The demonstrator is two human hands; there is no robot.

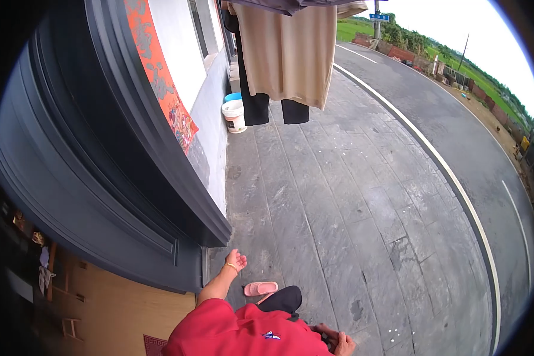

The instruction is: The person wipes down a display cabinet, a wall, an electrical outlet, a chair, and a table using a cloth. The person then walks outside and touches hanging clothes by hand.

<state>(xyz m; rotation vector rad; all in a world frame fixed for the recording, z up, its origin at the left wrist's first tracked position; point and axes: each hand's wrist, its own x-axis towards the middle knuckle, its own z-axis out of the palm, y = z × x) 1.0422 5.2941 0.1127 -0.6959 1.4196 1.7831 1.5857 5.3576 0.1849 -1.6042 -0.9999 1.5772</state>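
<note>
My left hand is held out over the paving near the doorway's corner, palm partly up and fingers loosely curled, with nothing seen in it. A yellowish band circles that wrist. Low in the frame, my right hand is beside the red shirt, its fingers bent together; what they hold, if anything, is hidden. One pink slipper shows on my foot beside a dark trouser leg.
Ahead hang a beige garment and dark trousers. A white bucket and a blue one stand by the wall. The dark door frame rises at left. A road curves along the right.
</note>
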